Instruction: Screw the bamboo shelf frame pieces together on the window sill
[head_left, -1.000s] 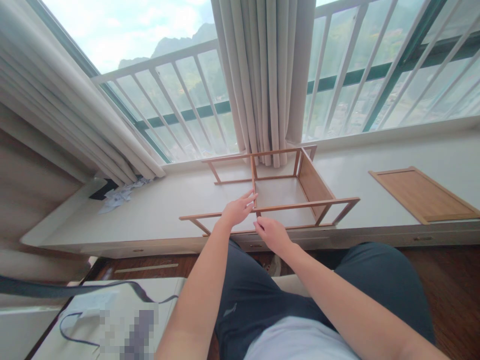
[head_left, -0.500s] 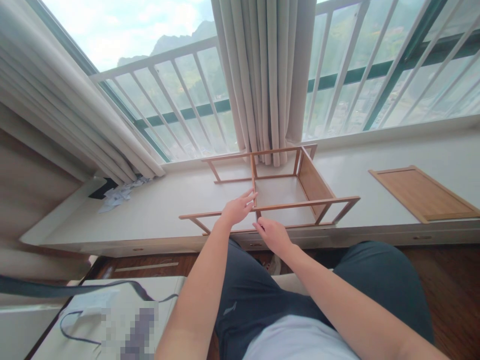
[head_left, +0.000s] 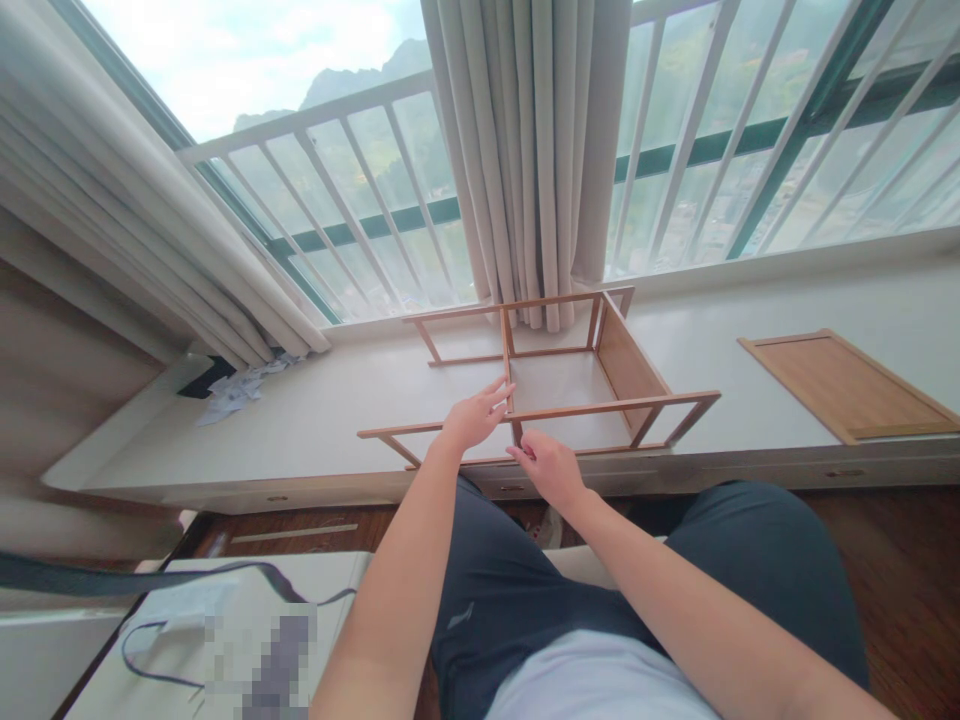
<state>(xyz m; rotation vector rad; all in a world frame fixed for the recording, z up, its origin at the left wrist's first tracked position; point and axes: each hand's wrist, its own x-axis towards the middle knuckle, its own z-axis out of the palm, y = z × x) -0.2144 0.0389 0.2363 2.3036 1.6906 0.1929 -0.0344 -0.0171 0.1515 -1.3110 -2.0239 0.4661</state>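
At centre frame the right hand point(head_left: 551, 468) curls its fingers against the near lower rail of the frame point(head_left: 570, 385), pinching at the joint, though whether it holds a small fastener cannot be told; the left hand point(head_left: 472, 418) lies just above with fingers spread flat on the upper rail, gripping nothing. The frame, thin pale-brown wooden slats with one solid side panel, lies on its side at the sill point(head_left: 315, 420) edge and could slide off under pressure. Farther right lies a flat wooden panel point(head_left: 847, 388); beyond hangs a pleated curtain point(head_left: 536, 150).

Both hands point(head_left: 510, 440) at wooden frame point(head_left: 570, 400)
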